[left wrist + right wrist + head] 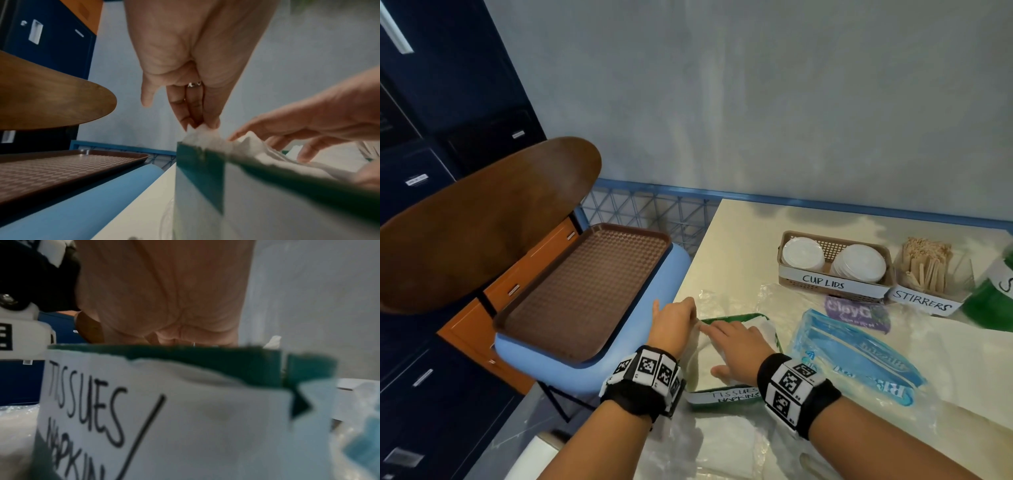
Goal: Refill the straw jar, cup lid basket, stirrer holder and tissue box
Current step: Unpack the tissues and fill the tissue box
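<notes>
Tissue step — my left hand (674, 322) pinches the tissues (207, 137) at the 10 o'clock corner of the tissue box (722, 396), table's near edge. My right hand (739, 349) lies flat, fingers straight, pressing them down. Next: tuck that corner in gently, no tearing.

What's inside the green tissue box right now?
White tissues fill the green tissue box; the right hand rests on them, the left hand pinches a corner. Depth below is hidden.

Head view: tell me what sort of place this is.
Likely a café or canteen self-service counter. A basket labelled CUP LIDS, a holder labelled STIRRERS full of wooden sticks, and a brown serving tray all point to drink service.
</notes>
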A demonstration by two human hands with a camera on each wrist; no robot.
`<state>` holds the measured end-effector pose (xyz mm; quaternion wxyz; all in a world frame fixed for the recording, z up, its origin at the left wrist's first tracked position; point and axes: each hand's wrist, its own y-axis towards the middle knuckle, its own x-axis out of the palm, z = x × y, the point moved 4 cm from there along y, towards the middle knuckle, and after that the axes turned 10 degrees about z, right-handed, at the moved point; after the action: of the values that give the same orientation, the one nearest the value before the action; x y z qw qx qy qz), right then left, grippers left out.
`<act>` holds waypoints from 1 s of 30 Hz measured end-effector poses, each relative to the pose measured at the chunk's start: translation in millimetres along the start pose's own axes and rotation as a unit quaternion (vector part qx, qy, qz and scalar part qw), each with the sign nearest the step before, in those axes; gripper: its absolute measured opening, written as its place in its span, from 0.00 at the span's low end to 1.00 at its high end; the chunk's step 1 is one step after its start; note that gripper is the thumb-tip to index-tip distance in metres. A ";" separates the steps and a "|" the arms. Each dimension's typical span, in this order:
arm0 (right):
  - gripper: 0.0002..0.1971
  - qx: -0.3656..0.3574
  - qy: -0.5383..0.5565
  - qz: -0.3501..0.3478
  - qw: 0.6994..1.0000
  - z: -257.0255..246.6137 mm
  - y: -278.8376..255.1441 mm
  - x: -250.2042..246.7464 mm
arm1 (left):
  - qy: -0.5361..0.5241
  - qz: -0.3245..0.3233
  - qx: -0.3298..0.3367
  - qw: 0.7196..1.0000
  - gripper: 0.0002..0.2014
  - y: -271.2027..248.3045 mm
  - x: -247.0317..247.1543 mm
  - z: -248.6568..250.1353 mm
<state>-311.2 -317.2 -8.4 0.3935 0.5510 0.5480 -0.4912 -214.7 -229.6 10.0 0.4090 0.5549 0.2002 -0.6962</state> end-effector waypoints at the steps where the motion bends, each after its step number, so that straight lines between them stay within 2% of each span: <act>1: 0.39 0.004 0.002 0.000 1.000 0.2 0.6 0.0 | -0.009 0.005 -0.010 1.000 0.06 -0.5 0.2 -1.7; 5: 0.38 0.009 0.001 -0.002 1.000 2.3 -0.1 2.0 | -0.084 0.005 -0.055 0.995 0.03 -2.3 0.7 -9.4; 8: 0.38 0.005 -0.004 -0.014 1.000 0.1 -1.3 4.5 | -0.088 0.004 -0.070 0.994 0.01 -0.5 2.4 -10.8; 13: 0.36 0.011 -0.023 -0.018 1.000 2.2 -2.7 3.6 | -0.182 0.045 -0.126 0.974 0.07 -2.4 2.0 -14.5; 18: 0.45 0.003 -0.048 0.025 0.999 2.3 -1.8 0.9 | -0.243 0.022 -0.185 0.952 0.03 1.2 4.3 -18.2; 20: 0.44 0.003 -0.048 0.024 0.999 2.0 -0.7 0.8 | -0.242 0.019 -0.183 0.953 0.03 1.8 5.2 -18.2; 23: 0.38 0.006 -0.045 0.004 0.999 3.8 -1.0 3.0 | -0.225 0.076 -0.176 0.955 0.07 1.4 -4.5 -19.2; 28: 0.35 0.021 -0.040 -0.025 0.999 7.5 -2.4 9.2 | -0.138 0.172 -0.093 0.971 0.06 4.6 -44.7 -6.9; 30: 0.33 0.027 -0.043 -0.032 0.998 7.3 -1.3 12.8 | -0.119 0.215 -0.065 0.967 0.07 4.4 -66.8 0.7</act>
<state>-314.4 -321.4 -22.2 0.3860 0.5219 0.5341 -0.5416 -208.3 -209.5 73.6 0.6051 0.4704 0.0714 -0.6383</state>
